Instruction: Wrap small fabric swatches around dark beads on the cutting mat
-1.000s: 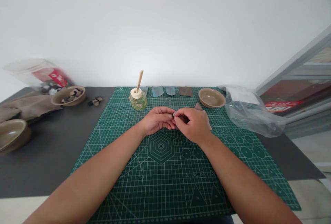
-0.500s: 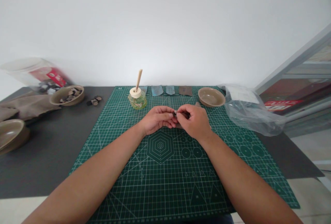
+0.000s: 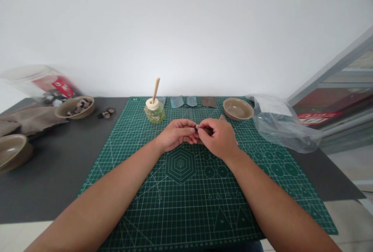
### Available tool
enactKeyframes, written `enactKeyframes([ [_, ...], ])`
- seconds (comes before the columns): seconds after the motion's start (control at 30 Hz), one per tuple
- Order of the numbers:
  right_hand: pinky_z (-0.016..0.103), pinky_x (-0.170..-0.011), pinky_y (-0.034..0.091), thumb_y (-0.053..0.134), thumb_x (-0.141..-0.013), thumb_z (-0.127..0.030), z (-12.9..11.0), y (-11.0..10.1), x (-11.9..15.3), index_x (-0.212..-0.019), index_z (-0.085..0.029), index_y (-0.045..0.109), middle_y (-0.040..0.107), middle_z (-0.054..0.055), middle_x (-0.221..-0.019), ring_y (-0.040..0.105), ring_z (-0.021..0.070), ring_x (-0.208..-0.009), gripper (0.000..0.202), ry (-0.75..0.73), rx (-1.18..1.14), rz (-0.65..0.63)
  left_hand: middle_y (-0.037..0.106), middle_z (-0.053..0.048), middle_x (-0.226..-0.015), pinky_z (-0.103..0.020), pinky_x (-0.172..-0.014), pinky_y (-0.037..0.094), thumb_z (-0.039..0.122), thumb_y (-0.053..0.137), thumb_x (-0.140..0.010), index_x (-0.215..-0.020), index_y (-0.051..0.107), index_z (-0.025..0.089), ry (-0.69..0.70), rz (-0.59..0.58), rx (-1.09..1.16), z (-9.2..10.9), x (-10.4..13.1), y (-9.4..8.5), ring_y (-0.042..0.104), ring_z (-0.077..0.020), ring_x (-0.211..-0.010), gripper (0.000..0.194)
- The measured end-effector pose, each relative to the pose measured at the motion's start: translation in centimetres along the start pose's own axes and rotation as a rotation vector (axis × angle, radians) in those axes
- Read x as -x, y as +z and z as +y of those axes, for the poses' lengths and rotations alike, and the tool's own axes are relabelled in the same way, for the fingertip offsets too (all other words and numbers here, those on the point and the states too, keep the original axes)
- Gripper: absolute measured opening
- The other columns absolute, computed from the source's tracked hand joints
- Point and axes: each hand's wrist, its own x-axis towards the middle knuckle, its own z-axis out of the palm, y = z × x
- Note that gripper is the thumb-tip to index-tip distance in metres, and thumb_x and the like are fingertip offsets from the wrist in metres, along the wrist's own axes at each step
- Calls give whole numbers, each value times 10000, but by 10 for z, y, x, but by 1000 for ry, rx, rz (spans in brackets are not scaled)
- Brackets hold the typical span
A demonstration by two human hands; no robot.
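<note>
Both hands meet above the green cutting mat (image 3: 180, 205). My left hand (image 3: 180, 133) pinches a small dark piece (image 3: 196, 128) between thumb and fingers. From the right, my right hand (image 3: 218, 134) has its thumb and forefinger closed on the same piece, whose shape is mostly hidden by the fingertips. Partly under and behind my right hand lies a brown scrap (image 3: 223, 117). Beyond the hands, blue pieces (image 3: 176, 101) and a brown square piece (image 3: 209, 101) lie along the mat's back edge.
A glass jar (image 3: 155, 113) with a wooden stick stands at the back left of the mat. A brown bowl (image 3: 238, 109) and plastic bag (image 3: 282, 122) sit at the back right. Left are a bowl of scraps (image 3: 76, 108), another bowl (image 3: 11, 151) and brown material (image 3: 37, 118).
Both hands hold nearly the same place and grip. The fingertips of my right hand have shifted very slightly around the small piece.
</note>
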Motion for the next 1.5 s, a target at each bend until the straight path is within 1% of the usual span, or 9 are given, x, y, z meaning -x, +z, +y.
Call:
enactKeyframes([
  [0.1,251,-590,418,554,-702,-152,-1,0,1,-678,-195,635,659,-1,-632,581,134,-580,94,-38,-2,-16,674,-60,-677,-201,-526,518,184,714,-666,-869,602,79,2,9,-8,0,0,0,646,-130,-561,254],
  [0.27,260,-589,417,548,-696,-144,2,1,-1,-676,-192,630,646,-5,-604,560,135,-548,96,40,19,22,676,-58,-664,-207,-520,512,203,732,-651,-873,596,88,-8,15,-15,0,0,0,645,-136,-560,285],
  [0.43,250,-589,417,555,-693,-146,-3,0,0,-658,-195,628,646,-5,-606,560,130,-551,94,-33,33,-2,669,-56,-674,-208,-532,513,194,740,-645,-870,601,81,4,-5,-32,-1,-1,-1,643,-132,-570,287],
  [0.63,248,-580,412,552,-708,-154,-2,1,1,-676,-186,628,647,-3,-611,563,127,-555,89,32,17,7,669,-54,-656,-203,-521,509,200,743,-645,-871,595,82,-1,9,-30,-2,-1,0,648,-140,-573,295],
  [0.8,252,-596,415,554,-705,-153,-2,1,1,-680,-193,633,658,1,-639,577,133,-585,92,-34,29,-3,667,-53,-659,-205,-525,512,200,757,-624,-850,608,77,-1,8,-28,-1,-1,1,642,-133,-565,298],
  [0.97,256,-580,411,556,-711,-159,1,1,0,-669,-189,622,640,-5,-601,556,129,-546,84,37,9,19,681,-63,-665,-212,-542,523,179,755,-619,-860,628,82,-14,28,-5,-1,-1,0,652,-141,-581,289],
  [1.13,253,-593,417,565,-716,-167,2,2,0,-684,-187,632,647,-5,-616,558,127,-550,76,38,17,4,691,-85,-681,-222,-580,536,144,710,-654,-893,656,70,-14,28,37,-1,-1,-2,655,-140,-590,256],
  [1.27,249,-594,421,562,-714,-156,1,1,0,-695,-188,638,652,-3,-625,562,128,-557,85,33,20,-4,691,-89,-679,-229,-589,539,149,705,-658,-896,668,72,-16,21,63,0,-1,-2,661,-150,-601,253],
  [1.5,239,-588,420,581,-704,-152,-4,0,0,-697,-188,652,667,3,-642,572,126,-573,81,-6,27,-6,673,-49,-652,-188,-545,501,131,739,-622,-867,681,87,-1,27,34,-1,-2,-2,609,-92,-527,255],
])
